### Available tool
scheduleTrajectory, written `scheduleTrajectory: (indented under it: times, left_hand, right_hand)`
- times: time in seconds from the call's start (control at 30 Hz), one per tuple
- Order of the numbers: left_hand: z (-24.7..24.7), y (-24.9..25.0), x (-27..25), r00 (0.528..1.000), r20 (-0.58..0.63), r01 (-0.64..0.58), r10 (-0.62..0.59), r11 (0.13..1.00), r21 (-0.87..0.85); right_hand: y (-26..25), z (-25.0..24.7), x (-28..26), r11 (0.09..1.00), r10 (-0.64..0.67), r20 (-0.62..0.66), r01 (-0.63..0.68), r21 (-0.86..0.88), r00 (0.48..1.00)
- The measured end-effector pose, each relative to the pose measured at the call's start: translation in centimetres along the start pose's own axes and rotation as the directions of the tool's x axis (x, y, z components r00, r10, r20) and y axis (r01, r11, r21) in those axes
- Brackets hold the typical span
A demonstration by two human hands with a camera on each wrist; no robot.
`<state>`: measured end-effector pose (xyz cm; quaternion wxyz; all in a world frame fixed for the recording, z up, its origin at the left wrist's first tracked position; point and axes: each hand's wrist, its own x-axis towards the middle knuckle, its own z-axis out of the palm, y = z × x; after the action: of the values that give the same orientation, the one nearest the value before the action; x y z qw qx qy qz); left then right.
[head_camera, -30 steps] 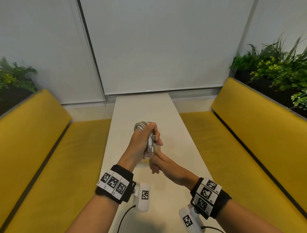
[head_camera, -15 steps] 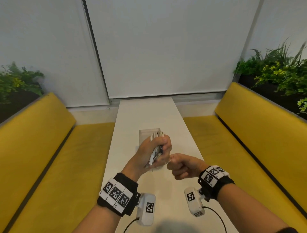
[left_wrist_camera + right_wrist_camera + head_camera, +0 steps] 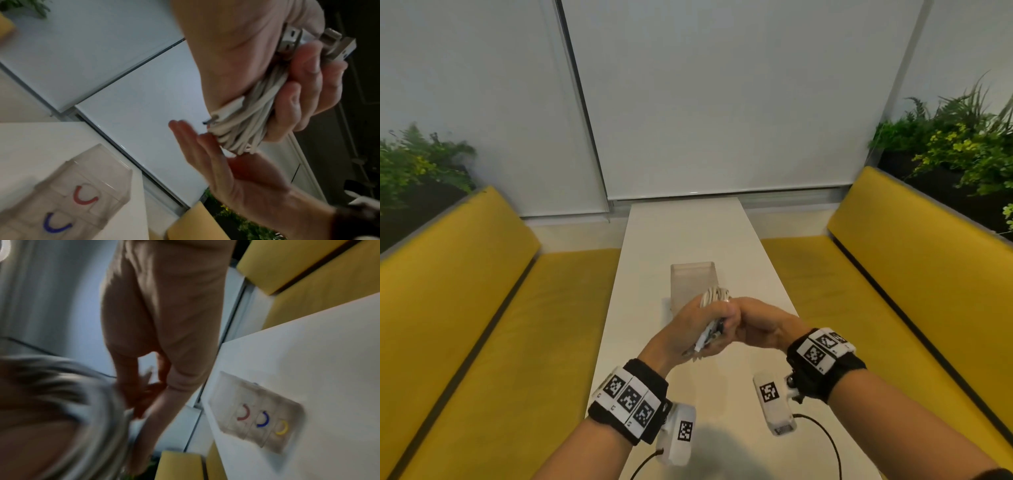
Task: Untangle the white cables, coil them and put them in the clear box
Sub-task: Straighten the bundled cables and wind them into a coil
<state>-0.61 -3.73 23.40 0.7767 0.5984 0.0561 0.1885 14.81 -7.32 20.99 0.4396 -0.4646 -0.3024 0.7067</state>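
My left hand point(image 3: 702, 330) grips a coiled bundle of white cables point(image 3: 717, 295) above the table, just in front of the clear box point(image 3: 693, 279). In the left wrist view the fingers wrap the cables point(image 3: 252, 116), and metal plugs point(image 3: 329, 43) stick out by the thumb. My right hand point(image 3: 755, 320) is against the left one; its straight fingers point(image 3: 197, 146) touch the loops at the bundle's end. The right wrist view is blurred, with the cables point(image 3: 78, 402) a grey smear. The box point(image 3: 257, 412) has red, blue and yellow arcs on it.
The box stands mid-way along a narrow white table point(image 3: 688, 233). Yellow benches point(image 3: 482, 308) run along both sides, with plants point(image 3: 962, 147) behind them. White blinds close off the far end. A black wire point(image 3: 822, 431) hangs from my right wrist camera.
The right hand left the cable end under the left hand, drew back as a fist, and now touches the coil with straight fingers. The left hand kept its grip on the coil.
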Motion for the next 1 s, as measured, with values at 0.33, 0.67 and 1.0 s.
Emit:
scheduleTrajectory:
  times: [0.33,0.67,1.0]
  left_hand:
    - [-1.6,0.0,0.4,0.999,-0.048,0.017,-0.014,0.997,0.073]
    - [-1.1,0.6,0.9,0.966,-0.246,0.099,-0.082,0.993,0.057]
    - [-1.8,1.3,1.1,0.917,-0.282,0.273,-0.281,0.96,-0.065]
  right_hand:
    - [-0.1,3.6,-1.9,0.959,-0.283,0.037,0.283,0.012,0.958]
    - [1.5,3.9,-0.2,0.694,-0.705,-0.363,0.491,-0.526,0.609]
    - [1.5,3.6,0.6,0.73,-0.683,-0.527,0.433,-0.529,0.506]
